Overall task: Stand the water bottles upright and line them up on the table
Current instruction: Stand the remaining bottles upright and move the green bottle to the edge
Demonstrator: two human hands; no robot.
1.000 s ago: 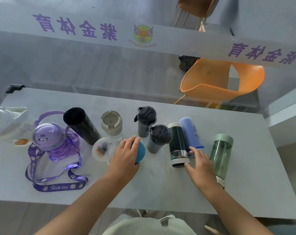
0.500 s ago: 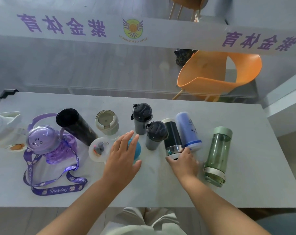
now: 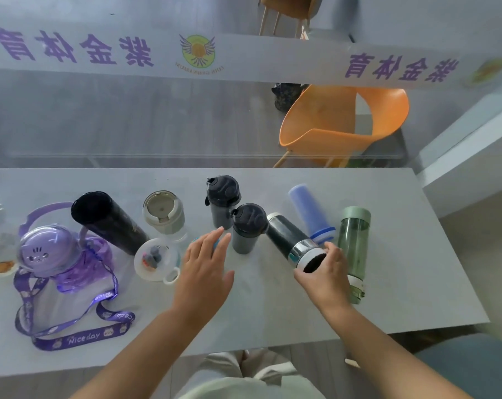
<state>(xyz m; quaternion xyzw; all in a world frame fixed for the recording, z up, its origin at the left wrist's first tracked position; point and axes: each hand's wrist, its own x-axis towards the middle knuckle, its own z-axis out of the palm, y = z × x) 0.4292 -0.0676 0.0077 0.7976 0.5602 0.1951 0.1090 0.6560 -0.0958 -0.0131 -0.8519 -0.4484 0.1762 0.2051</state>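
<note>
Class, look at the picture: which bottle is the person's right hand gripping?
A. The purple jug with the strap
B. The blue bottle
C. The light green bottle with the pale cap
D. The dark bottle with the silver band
D: the right hand closes around the base end of the dark bottle with the silver band, which is tilted.

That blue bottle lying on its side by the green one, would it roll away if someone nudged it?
Probably. The blue bottle is a smooth round tube lying flat, so a sideways push would likely roll it until it bumps the green bottle. It narrows toward one end, so it may curve. It looks like plastic, probably light.
</note>
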